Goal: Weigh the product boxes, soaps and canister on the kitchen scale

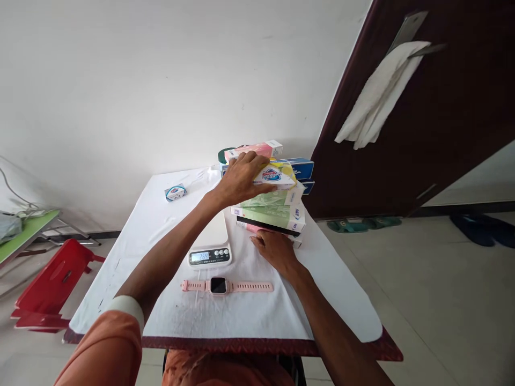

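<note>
Left hand (pixel 243 178) grips a yellow-white box (pixel 277 176); right hand (pixel 277 251) touches stacked boxes (pixel 273 215), grip unclear.

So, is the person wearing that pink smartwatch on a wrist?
No, the pink smartwatch lies on the white tablecloth with its strap spread out, nearer the person than the digital scale.

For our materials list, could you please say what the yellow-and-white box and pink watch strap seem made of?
Yellow-and-white box: probably smooth printed card, given its crisp edges. Pink watch strap: likely matte silicone or rubber, given its dull surface.
</note>
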Action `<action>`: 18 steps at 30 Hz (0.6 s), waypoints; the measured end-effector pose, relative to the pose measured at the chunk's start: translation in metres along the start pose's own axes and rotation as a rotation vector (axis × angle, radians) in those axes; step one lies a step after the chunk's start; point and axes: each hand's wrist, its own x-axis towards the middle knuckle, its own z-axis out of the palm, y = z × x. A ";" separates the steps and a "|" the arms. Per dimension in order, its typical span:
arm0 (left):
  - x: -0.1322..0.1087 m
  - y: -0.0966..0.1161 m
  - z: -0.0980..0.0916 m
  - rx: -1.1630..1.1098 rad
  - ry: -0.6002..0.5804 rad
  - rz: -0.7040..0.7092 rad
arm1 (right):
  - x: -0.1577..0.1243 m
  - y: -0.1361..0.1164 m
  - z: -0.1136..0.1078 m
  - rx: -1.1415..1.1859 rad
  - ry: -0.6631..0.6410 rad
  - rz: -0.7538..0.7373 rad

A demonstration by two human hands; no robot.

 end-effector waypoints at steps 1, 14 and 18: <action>0.003 -0.002 0.004 0.026 0.002 -0.002 | 0.000 0.000 0.000 0.002 -0.005 0.009; -0.015 -0.009 0.022 0.051 0.030 0.044 | 0.001 -0.003 -0.003 -0.026 -0.016 0.008; -0.023 -0.002 0.014 0.026 0.036 0.030 | 0.002 0.000 0.002 -0.011 -0.002 0.013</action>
